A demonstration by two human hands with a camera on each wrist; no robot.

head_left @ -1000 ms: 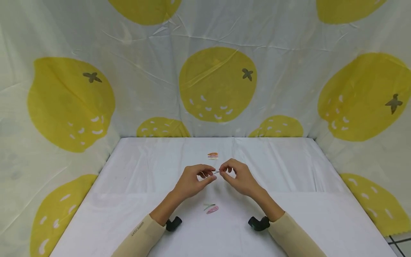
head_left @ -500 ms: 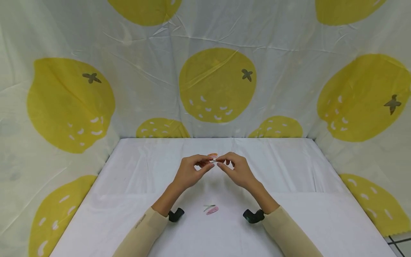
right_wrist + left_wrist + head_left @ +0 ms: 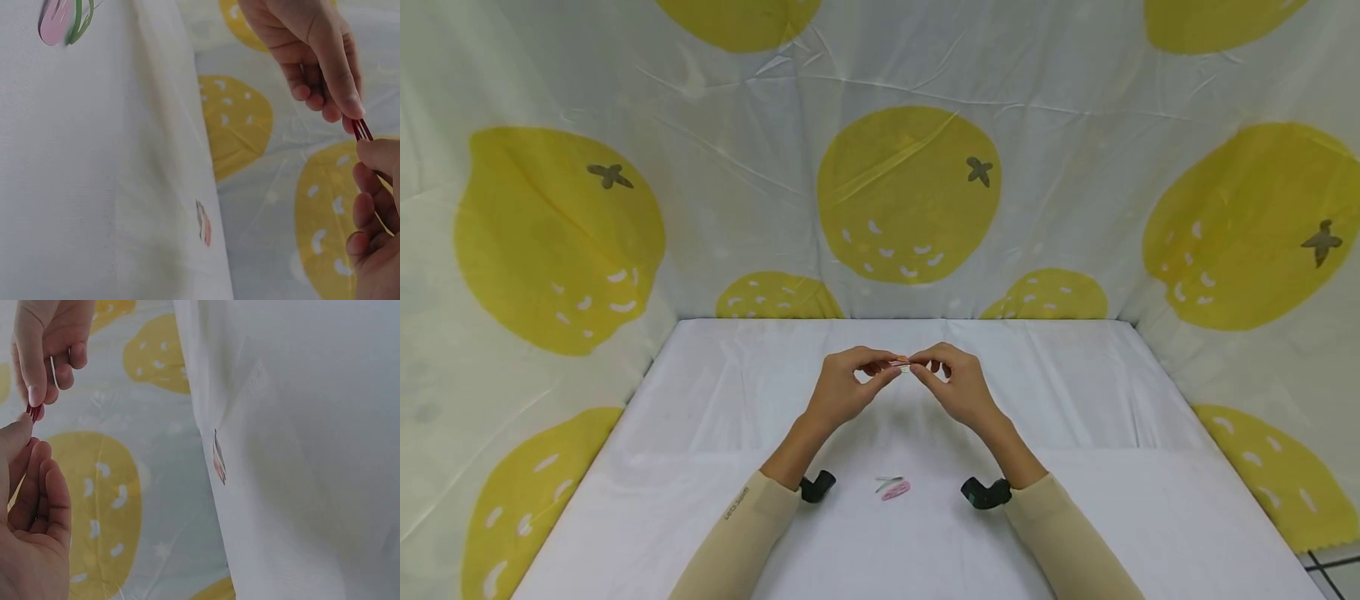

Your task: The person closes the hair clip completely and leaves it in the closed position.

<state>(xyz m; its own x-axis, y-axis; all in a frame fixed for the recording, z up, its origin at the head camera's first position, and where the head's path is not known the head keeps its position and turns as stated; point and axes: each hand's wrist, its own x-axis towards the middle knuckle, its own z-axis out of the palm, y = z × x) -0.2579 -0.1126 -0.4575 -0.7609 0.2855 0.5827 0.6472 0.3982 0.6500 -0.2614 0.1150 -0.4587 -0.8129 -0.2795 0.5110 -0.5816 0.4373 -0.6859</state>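
Observation:
Between my two hands is a small red snap hair clip (image 3: 362,129), pinched at one end by each hand above the far part of the white table. My left hand (image 3: 842,390) grips its left end between thumb and forefinger; my right hand (image 3: 961,385) has the other end likewise. The left wrist view also shows the red clip (image 3: 34,412) bridging the fingertips. Beyond the hands, a small group of orange and pale hair clips lies on the cloth, mostly covered in the head view; the right wrist view shows this clip group (image 3: 204,223) edge-on.
Nearer the person, a pink hair clip (image 3: 896,491) and a green hair clip (image 3: 889,482) lie side by side on the white tablecloth (image 3: 1075,517). A lemon-print curtain (image 3: 1060,192) stands behind and beside the table. Black wrist cameras (image 3: 985,493) hang at both cuffs.
Both hands have moved away from the person, toward the group of clips, keeping the red clip between them. Its two strands looked spread one second ago. The pink and green clips stayed put.

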